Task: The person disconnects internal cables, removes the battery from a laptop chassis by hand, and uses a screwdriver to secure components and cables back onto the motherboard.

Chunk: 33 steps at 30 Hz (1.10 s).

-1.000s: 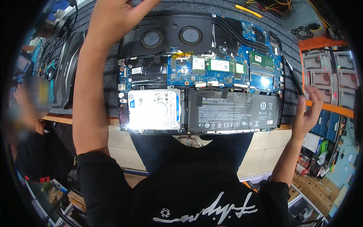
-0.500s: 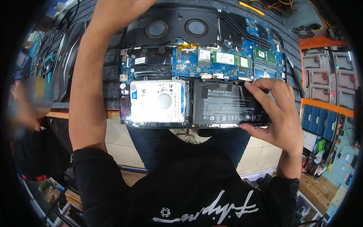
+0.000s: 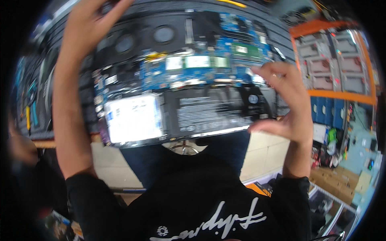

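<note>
An opened laptop (image 3: 159, 78) lies in front of me, its inner parts bare. A black battery (image 3: 209, 110) fills its near right bay, beside a silver hard drive (image 3: 134, 119). Over the battery's right end is my right hand (image 3: 287, 100), open, thumb low by the near edge and forefinger higher over the blue circuit board (image 3: 157, 74). Nothing shows between those fingers. My left hand (image 3: 90, 22) is beyond the laptop's far left corner, thumb apart from the fingers; the upper rim of the picture cuts off its fingertips. Motion blurs much of this.
Two round fans (image 3: 164, 35) sit in the laptop's far part. A yellow tool (image 3: 232, 3) lies beyond it on the ridged grey mat. At right stands an orange-framed rack (image 3: 339, 96) with blue drawers (image 3: 323, 109) below. Someone else's blurred arm (image 3: 22, 150) is at far left.
The laptop now appears further left and tilted in the picture. My right hand has spread wider and its forefinger has come off the battery. My left hand shows more of its thumb.
</note>
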### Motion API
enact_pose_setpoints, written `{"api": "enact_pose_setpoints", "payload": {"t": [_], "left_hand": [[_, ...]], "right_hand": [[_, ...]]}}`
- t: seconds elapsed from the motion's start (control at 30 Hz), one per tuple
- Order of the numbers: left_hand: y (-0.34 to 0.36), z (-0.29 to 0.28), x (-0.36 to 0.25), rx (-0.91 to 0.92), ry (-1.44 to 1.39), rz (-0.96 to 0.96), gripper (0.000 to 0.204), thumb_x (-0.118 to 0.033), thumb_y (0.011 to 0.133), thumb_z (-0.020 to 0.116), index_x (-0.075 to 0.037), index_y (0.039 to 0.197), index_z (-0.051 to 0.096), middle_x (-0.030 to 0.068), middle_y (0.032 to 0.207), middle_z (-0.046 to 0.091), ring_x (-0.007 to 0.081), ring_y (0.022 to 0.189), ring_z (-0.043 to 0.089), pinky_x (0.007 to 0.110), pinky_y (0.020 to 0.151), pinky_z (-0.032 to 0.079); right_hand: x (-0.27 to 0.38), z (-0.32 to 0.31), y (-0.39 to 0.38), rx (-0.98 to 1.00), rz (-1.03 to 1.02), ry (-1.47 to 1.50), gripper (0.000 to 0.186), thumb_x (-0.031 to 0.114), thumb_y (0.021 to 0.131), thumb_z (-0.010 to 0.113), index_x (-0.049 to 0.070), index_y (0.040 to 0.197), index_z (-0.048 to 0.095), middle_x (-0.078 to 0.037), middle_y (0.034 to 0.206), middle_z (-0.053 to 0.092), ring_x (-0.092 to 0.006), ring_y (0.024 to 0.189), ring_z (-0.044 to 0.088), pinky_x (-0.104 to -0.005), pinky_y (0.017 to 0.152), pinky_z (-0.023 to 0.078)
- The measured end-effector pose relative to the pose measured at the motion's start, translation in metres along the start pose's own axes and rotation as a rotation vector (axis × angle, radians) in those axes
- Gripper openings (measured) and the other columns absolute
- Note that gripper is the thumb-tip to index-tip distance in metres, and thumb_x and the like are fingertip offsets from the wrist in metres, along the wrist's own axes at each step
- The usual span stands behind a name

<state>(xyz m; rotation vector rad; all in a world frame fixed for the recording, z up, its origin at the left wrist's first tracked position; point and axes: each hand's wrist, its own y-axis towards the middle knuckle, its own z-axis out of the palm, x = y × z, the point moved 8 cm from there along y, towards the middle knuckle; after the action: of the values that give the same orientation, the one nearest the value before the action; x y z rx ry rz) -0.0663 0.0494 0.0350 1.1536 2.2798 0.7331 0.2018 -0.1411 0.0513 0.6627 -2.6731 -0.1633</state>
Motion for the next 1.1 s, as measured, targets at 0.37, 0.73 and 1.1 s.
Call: {"api": "enact_pose_setpoints", "payload": {"t": [0.37, 0.73, 1.1], "left_hand": [[-0.001, 0.005, -0.145, 0.495, -0.23, 0.063, 0.056, -0.034, 0.067, 0.089, -0.001, 0.109, 0.071, 0.0125, 0.103, 0.068, 0.0322, 0.096, 0.063, 0.042, 0.086, 0.047], [-0.043, 0.025, -0.2, 0.682, -0.057, -0.131, 0.068, -0.026, 0.063, 0.09, -0.003, 0.123, 0.068, 0.0178, 0.132, 0.062, 0.0401, 0.117, 0.06, 0.048, 0.101, 0.045], [-0.032, 0.029, -0.199, 0.608, -0.097, -0.063, 0.06, -0.022, 0.061, 0.088, -0.005, 0.114, 0.066, 0.0132, 0.126, 0.065, 0.0372, 0.11, 0.062, 0.048, 0.096, 0.047]], "right_hand": [[-0.139, -0.008, -0.106, -0.543, 0.43, -0.144, 0.038, 0.016, 0.087, 0.08, 0.004, 0.121, 0.07, -0.012, 0.11, 0.063, -0.0292, 0.108, 0.057, -0.0377, 0.093, 0.047], [-0.147, -0.003, -0.118, -0.574, 0.457, -0.034, 0.021, 0.013, 0.089, 0.077, 0.003, 0.107, 0.071, -0.011, 0.102, 0.064, -0.0293, 0.095, 0.06, -0.0383, 0.084, 0.048], [-0.148, -0.003, -0.118, -0.562, 0.482, -0.023, 0.021, 0.012, 0.09, 0.077, 0.001, 0.108, 0.071, -0.012, 0.103, 0.066, -0.0305, 0.099, 0.061, -0.0389, 0.087, 0.048]]}}
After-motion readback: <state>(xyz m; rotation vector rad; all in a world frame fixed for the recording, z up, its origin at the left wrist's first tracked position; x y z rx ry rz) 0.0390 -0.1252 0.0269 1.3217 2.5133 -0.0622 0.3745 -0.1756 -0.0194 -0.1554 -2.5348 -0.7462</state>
